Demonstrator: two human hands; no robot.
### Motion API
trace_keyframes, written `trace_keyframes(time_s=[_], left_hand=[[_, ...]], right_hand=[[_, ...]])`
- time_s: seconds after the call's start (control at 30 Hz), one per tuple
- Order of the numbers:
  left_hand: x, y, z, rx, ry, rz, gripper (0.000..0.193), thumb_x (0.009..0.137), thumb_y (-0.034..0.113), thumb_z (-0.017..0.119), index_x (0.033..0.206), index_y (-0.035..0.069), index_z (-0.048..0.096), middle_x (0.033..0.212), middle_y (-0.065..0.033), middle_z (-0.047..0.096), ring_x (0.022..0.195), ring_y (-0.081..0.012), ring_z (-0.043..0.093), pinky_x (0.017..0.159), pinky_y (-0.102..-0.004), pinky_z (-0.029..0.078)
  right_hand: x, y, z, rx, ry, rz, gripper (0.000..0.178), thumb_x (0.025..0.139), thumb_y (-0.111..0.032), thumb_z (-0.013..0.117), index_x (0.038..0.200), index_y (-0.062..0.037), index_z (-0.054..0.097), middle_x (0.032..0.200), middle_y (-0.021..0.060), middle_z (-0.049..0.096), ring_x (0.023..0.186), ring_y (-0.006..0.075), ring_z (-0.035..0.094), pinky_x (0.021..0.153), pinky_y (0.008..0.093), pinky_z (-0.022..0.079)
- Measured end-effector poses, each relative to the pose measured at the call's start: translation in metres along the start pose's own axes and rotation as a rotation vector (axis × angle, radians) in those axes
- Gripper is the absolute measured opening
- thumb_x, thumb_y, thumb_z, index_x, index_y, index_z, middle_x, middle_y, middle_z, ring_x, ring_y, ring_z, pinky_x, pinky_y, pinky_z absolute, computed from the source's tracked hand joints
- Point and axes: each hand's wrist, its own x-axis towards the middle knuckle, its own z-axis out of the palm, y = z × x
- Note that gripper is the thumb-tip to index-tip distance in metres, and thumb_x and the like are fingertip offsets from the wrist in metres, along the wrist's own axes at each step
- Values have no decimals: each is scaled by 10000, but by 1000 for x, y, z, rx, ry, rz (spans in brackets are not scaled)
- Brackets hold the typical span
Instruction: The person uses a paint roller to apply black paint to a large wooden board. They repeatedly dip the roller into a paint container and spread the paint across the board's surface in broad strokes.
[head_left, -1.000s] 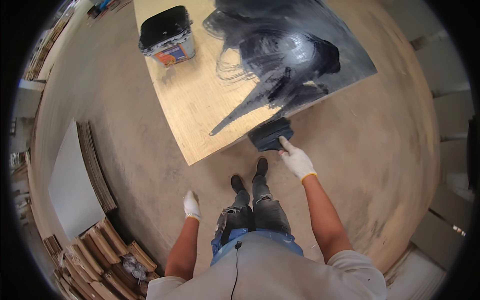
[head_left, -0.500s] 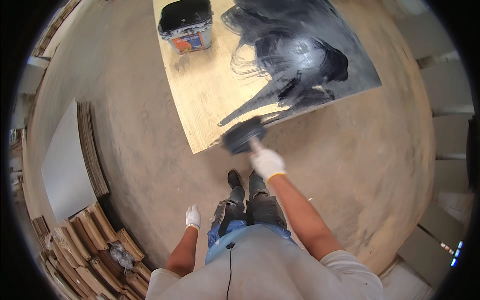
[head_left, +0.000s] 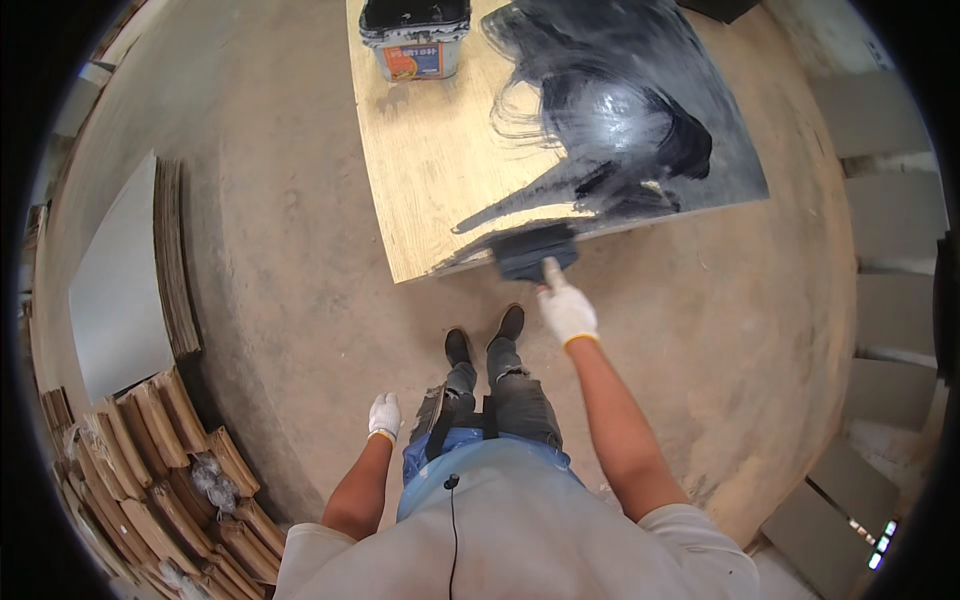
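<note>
My right hand point(head_left: 568, 308), in a white glove, is closed round the handle of a wide dark scraper point(head_left: 536, 254). The scraper's blade lies at the near edge of a wood-grain panel point(head_left: 410, 170), slightly blurred. Wet-looking black coating point(head_left: 665, 130) covers much of the panel's right side, with thin streaks reaching left along the near edge. On the far left of the panel stands a square bucket point(head_left: 415, 60) with black-smeared rim and black contents. My left hand point(head_left: 384, 414), also gloved, hangs by my left thigh with nothing in it, its fingers loosely extended.
At the left, a stack of grey-faced boards point(head_left: 120, 280) stands on the concrete floor, with brown wrapped bundles point(head_left: 150, 470) nearer me. Flat grey panels point(head_left: 895, 215) line the right side. My feet are just below the panel's near edge.
The scraper and my right hand have moved right along the panel's near edge. My view has shifted, and one foot has come forward. The left hand still hangs empty.
</note>
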Motion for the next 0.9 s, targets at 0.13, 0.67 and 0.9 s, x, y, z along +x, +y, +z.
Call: trace_keyframes(time_s=[0.13,0.67,0.9], left_hand=[[26,-34,4,99,3,52,488,988,369,494,1271,12,668,1282,-277,675,1165,-438,660,968,-463,565],[21,-11,4,25,40,84,519,989,389,491,1274,3,689,1278,-280,680,1248,-445,609,1075,-472,463],[31,-34,14,-138,50,-21,508,978,390,496,1281,34,694,1294,-273,676,1246,-445,615,1071,-485,474]], right_hand=[[-18,-32,23,-10,-44,3,671,1008,-347,504,1644,-259,310,1069,290,724,1002,458,705,928,540,537],[-36,-151,58,-64,-280,-193,657,1022,-381,469,1649,-271,309,1124,266,730,1038,444,708,948,535,529],[-17,-91,14,-148,-232,-87,675,1033,-380,460,1666,-270,253,1152,264,733,1062,429,716,943,543,530]])
